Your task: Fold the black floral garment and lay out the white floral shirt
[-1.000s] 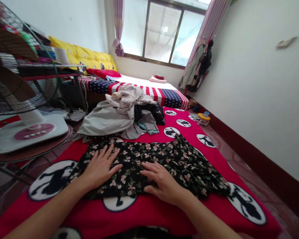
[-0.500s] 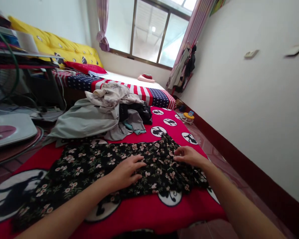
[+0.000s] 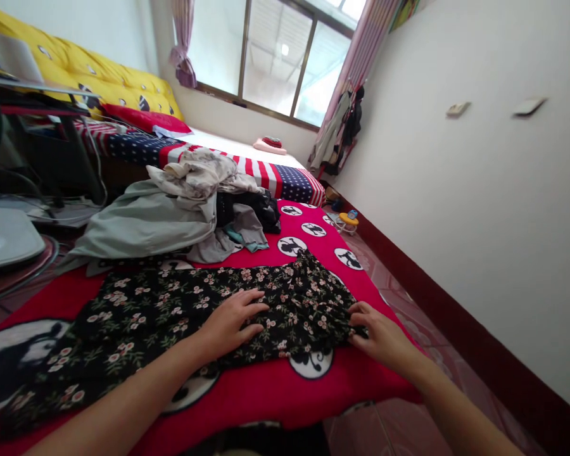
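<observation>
A black floral dress (image 3: 171,310) lies spread across a red blanket (image 3: 251,399) with round white-and-black animal patches. My left hand (image 3: 230,323) rests on the middle of the dress, palm down and fingers apart. At the right end of the dress, my right hand (image 3: 377,335) has its fingers curled on the fabric edge, with the thumb on the near side. The cloth there looks bunched and tucked in. Behind the dress sits a heap of clothes (image 3: 171,215) in grey-green, patterned white and black.
A bed with a flag-patterned cover (image 3: 289,182) and a yellow headboard cushion (image 3: 118,85) stands beyond. To the left are a cluttered desk (image 3: 33,85) and a white plastic seat (image 3: 9,237). A small yellow stool (image 3: 348,219) stands by the right wall (image 3: 479,190).
My right hand has moved right and nearer, to the end of the dress, and that end now reaches less far right. My left hand stays on the middle. The view has shifted slightly.
</observation>
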Demonstrator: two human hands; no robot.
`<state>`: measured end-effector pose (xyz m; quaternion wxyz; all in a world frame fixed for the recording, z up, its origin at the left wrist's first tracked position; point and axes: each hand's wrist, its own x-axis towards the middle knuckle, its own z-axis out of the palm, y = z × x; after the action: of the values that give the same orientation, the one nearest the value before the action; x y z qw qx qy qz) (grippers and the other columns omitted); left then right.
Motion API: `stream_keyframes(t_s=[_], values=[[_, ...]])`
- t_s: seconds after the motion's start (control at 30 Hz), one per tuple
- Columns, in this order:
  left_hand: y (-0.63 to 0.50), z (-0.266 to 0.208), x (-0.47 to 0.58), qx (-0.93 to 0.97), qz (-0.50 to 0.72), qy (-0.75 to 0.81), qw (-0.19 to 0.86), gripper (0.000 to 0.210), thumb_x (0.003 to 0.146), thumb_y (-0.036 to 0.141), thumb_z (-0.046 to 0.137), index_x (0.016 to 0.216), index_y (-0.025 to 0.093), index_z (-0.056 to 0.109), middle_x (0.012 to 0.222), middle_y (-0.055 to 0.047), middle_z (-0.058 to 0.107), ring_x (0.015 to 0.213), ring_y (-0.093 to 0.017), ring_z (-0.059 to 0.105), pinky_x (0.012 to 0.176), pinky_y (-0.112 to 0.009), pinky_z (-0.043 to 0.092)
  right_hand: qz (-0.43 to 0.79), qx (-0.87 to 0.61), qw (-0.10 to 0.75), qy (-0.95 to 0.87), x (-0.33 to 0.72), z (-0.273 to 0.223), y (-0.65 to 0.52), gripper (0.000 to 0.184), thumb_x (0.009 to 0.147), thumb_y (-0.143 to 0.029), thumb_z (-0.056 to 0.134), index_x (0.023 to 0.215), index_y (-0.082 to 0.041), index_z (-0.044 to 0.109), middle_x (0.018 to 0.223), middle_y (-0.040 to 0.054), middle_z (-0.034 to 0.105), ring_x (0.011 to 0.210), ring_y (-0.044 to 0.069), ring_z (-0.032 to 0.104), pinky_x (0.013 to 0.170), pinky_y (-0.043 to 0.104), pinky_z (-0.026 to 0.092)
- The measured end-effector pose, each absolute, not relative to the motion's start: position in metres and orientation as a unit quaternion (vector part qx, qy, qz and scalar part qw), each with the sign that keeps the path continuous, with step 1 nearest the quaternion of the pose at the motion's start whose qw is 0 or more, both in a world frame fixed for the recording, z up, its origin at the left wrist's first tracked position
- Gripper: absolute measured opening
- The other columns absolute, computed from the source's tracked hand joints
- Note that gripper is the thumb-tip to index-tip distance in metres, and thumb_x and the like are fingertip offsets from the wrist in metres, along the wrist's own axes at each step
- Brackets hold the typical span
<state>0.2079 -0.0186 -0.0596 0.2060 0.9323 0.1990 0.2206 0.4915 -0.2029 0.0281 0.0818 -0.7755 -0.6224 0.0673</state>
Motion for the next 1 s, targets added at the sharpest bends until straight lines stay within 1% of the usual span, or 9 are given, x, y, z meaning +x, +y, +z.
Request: stream_keyframes(t_s=[0.1,0.2,0.3,0.47,0.6,0.7,0.77,0.9,1.0], values=[[-0.018,-0.061,0.208,0.918,0.246,0.203,0.236,0.040,0.083,0.031,0.062,0.123,0.028,0.061,0.138,-0.007,0.053,0.127,-0.027,0.049,0.111,-0.048,0.035,0.102,-0.793,0.178,-0.574,0.510,0.057,-0.197,0.009,0.071,-0.030,0.059,0.072,-0.022,0.063,0.086,0.0067,0.069,0.079,0.022,0.064,0.068,0.032,0.049],[-0.016,-0.058,0.209,0.883,0.301,0.218,0.288,0.046,0.086,0.035,0.060,0.131,0.026,0.053,0.137,-0.009,0.053,0.125,-0.024,0.051,0.107,-0.042,0.040,0.172,-0.795,0.280,-0.510,0.522,0.086,-0.178,0.018,0.070,-0.039,0.063,0.071,-0.021,0.057,0.066,0.0026,0.065,0.061,0.018,0.062,0.053,0.028,0.048],[-0.013,-0.051,0.207,0.839,0.366,0.242,0.323,0.057,0.084,0.035,0.062,0.137,0.024,0.043,0.138,-0.010,0.050,0.125,-0.024,0.051,0.107,-0.042,0.040,0.201,-0.760,0.380,-0.488,0.504,0.100,-0.147,0.023,0.066,-0.038,0.069,0.075,-0.021,0.056,0.067,0.0015,0.066,0.060,0.018,0.064,0.053,0.028,0.052],[-0.013,-0.046,0.201,0.789,0.423,0.263,0.361,0.086,0.075,0.035,0.073,0.146,0.027,0.025,0.142,-0.011,0.047,0.125,-0.025,0.052,0.108,-0.045,0.038,0.293,-0.596,0.450,-0.598,0.414,0.094,-0.099,0.022,0.071,-0.032,0.070,0.086,-0.020,0.060,0.084,0.0021,0.069,0.076,0.018,0.068,0.065,0.031,0.058],[-0.007,-0.051,0.200,0.734,0.444,0.300,0.418,0.093,0.075,0.041,0.072,0.148,0.026,0.018,0.146,-0.014,0.040,0.125,-0.027,0.051,0.106,-0.046,0.041,0.351,-0.478,0.400,-0.699,0.384,0.076,-0.073,0.043,0.074,-0.030,0.071,0.114,-0.020,0.061,0.113,0.0059,0.067,0.095,0.018,0.067,0.078,0.030,0.056],[0.000,-0.055,0.200,0.688,0.479,0.336,0.430,0.088,0.078,0.041,0.067,0.148,0.027,0.016,0.146,-0.013,0.039,0.126,-0.026,0.050,0.104,-0.044,0.043,0.190,-0.598,0.432,-0.648,0.427,0.055,-0.057,0.025,0.078,-0.027,0.064,0.100,-0.018,0.068,0.101,0.0051,0.071,0.089,0.016,0.067,0.083,0.031,0.053],[0.002,-0.055,0.199,0.678,0.504,0.378,0.379,0.077,0.081,0.041,0.064,0.144,0.025,0.025,0.142,-0.013,0.043,0.124,-0.026,0.052,0.103,-0.044,0.044,0.073,-0.719,0.401,-0.564,0.471,0.039,-0.050,0.017,0.076,-0.020,0.061,0.090,-0.018,0.071,0.090,0.0032,0.073,0.083,0.016,0.068,0.082,0.030,0.052],[-0.005,-0.043,0.205,0.758,0.485,0.375,0.224,0.051,0.087,0.038,0.056,0.134,0.024,0.042,0.135,-0.010,0.051,0.128,-0.026,0.047,0.110,-0.044,0.035,0.031,-0.784,0.369,-0.499,0.539,0.008,-0.044,0.018,0.066,-0.009,0.060,0.080,-0.013,0.071,0.081,0.0095,0.073,0.078,0.023,0.067,0.080,0.038,0.052],[-0.007,-0.030,0.226,0.830,0.420,0.329,0.164,0.056,0.087,0.045,0.054,0.137,0.024,0.041,0.136,-0.010,0.052,0.131,-0.027,0.043,0.112,-0.044,0.032,0.029,-0.789,0.359,-0.497,0.554,-0.010,-0.036,0.023,0.063,-0.010,0.063,0.084,-0.015,0.072,0.086,0.0091,0.073,0.082,0.023,0.067,0.082,0.038,0.051]])
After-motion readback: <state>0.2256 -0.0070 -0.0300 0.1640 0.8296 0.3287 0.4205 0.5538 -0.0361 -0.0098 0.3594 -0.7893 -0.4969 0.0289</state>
